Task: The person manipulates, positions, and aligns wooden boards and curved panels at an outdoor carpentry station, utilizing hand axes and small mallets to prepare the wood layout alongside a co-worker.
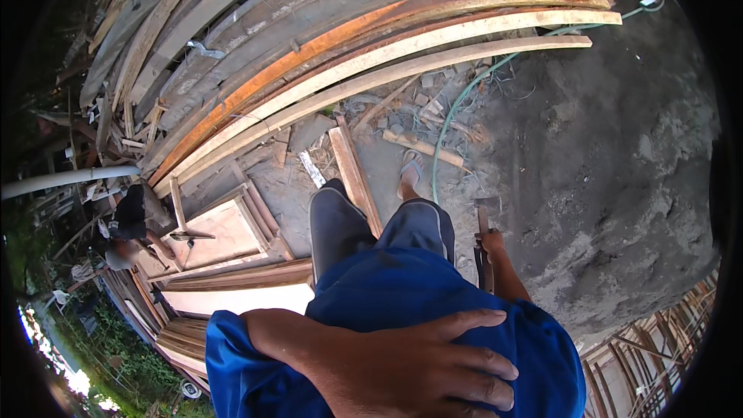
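Wood-handled tool [483,221] hung at the wearer's right side, over the grey dirt ground [542,124], and on my feed the right hand [491,242] had its fingers curled round the handle. Its far end was too small for me to make out well. The left hand [410,368] crossed in front of the blue shirt [387,279], fingers spread; whether it pressed on the cloth I could not tell.

Around the feet I had an open-air yard: bare dirt, strewn with wooden offcuts [423,147] near the sandalled foot [410,173], darker and lumpy toward the right. Long timbers [464,29] bowed across the top of my view, lying close together, and a green hose [457,103] trailed over the dirt from their ends. To the left, a person [131,213] bent beside a framed wooden panel [232,224], with greenery [116,344] behind.
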Demonstrator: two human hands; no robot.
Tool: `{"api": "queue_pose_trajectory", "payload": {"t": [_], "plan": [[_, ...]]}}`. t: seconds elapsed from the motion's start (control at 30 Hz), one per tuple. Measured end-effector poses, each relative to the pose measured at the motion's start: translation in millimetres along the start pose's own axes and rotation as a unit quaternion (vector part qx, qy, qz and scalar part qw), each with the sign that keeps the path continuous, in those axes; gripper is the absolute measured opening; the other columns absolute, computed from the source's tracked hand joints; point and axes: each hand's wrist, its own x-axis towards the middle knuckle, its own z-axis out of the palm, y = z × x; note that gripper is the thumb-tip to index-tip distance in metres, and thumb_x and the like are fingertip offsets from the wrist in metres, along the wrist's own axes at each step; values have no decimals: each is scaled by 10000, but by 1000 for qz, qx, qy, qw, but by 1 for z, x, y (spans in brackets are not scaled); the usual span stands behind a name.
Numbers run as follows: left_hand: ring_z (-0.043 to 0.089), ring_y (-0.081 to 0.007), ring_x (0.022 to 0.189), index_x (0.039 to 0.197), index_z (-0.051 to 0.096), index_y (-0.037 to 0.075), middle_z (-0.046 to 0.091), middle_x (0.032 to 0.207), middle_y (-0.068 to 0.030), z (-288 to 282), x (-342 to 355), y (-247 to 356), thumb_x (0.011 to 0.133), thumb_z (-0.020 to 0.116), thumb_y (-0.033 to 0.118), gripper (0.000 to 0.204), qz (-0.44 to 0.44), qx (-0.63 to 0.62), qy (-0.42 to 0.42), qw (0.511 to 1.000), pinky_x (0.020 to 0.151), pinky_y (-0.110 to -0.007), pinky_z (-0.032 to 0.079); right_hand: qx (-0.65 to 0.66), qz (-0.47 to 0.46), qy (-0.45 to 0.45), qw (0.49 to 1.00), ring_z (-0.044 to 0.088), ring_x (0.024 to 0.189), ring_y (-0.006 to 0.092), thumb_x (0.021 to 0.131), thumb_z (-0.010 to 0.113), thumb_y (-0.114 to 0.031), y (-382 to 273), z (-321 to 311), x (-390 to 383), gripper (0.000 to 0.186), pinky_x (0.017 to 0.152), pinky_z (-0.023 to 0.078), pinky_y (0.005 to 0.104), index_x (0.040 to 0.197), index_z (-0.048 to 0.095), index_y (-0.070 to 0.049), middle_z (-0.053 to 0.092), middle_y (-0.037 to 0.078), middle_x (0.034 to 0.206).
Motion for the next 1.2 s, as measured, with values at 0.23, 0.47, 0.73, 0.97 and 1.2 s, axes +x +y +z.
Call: {"api": "queue_pose_trajectory", "payload": {"t": [0.23, 0.47, 0.73, 0.97, 1.2], "plan": [[549, -362, 1327, 1312, 620, 69, 624, 1326, -159, -8, -16, -11, 881, 667, 464, 587, 30, 17, 30, 999, 1164, -718, 181, 111, 52, -93, 988, 600, 554, 185, 871, 719, -55, -28, 1, -36, 185, 461, 496, 340, 991, 598, 16, 624, 83, 731], [555, -329, 1328, 1281, 665, 85, 639, 1327, -116, -49, -41, 21, 872, 646, 525, 602, 103, -49, -31, 993, 1174, -726, 171, 63, 34, -43, 996, 611, 577, 183, 861, 728, -74, -56, 2, -63, 168, 535, 508, 345, 982, 651, 14, 665, 86, 765], [588, -307, 1291, 1229, 674, 84, 653, 1289, -91, -93, -94, 51, 862, 692, 462, 527, 113, 12, 52, 992, 1173, -731, 166, 78, 23, -77, 994, 588, 600, 187, 889, 740, -92, -132, 7, -48, 165, 534, 495, 377, 977, 624, -13, 621, 70, 759], [582, -358, 1318, 1291, 671, 70, 659, 1334, -155, -139, -130, 39, 916, 696, 511, 580, -59, 130, 65, 988, 1191, -698, 189, 90, -42, -109, 989, 581, 591, 148, 917, 729, -114, -228, 24, -76, 175, 526, 480, 311, 996, 606, -18, 624, 52, 759], [641, -356, 1216, 1234, 711, 4, 700, 1238, -206, -196, -168, -119, 882, 764, 309, 469, -319, 164, 211, 909, 1058, -445, 469, 138, -77, -86, 984, 579, 570, 139, 902, 735, -112, -226, -1, -83, 187, 498, 468, 292, 993, 604, -15, 619, 48, 742]]}}
